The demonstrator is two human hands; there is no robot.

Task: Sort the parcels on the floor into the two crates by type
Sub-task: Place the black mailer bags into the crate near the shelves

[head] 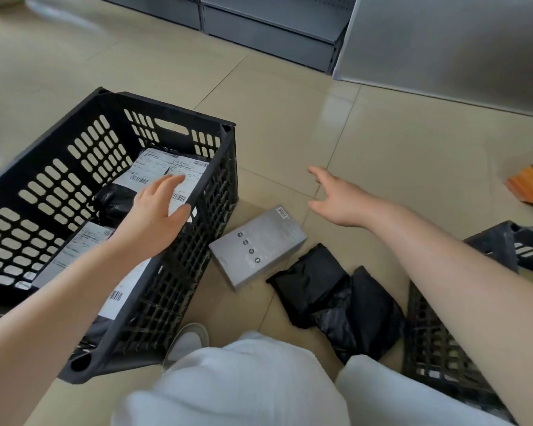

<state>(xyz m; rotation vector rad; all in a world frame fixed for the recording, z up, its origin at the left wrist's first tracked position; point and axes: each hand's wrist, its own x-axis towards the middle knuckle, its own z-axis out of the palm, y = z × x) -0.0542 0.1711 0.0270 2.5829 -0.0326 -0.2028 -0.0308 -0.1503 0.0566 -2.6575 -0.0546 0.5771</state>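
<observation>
- The left hand (157,207) reaches over the near right rim of the left crate (111,192), fingers straight and close together, thumb lying along the rim; it grips nothing.
- Inside that black slotted crate lie soft black bagged parcels (114,201) with white shipping labels (154,170), piled against its right wall and far end.
- The right hand (336,195) hovers above the tiled floor (290,112), palm turned inward, fingers spread and relaxed, thumb held apart; it holds nothing.
- A grey box (257,245) lies flat on the floor just beside the left crate's right wall, below and to the left of the right hand.
- A black bagged parcel (336,298) lies crumpled on the floor, near the box's right corner and against the right crate (437,348).
- The right crate shows only partly, under the right forearm at the floor's right edge; what it holds I cannot tell.
- Pale trousered knees (243,379) and a white shoe (188,339) sit nearest the camera.
</observation>
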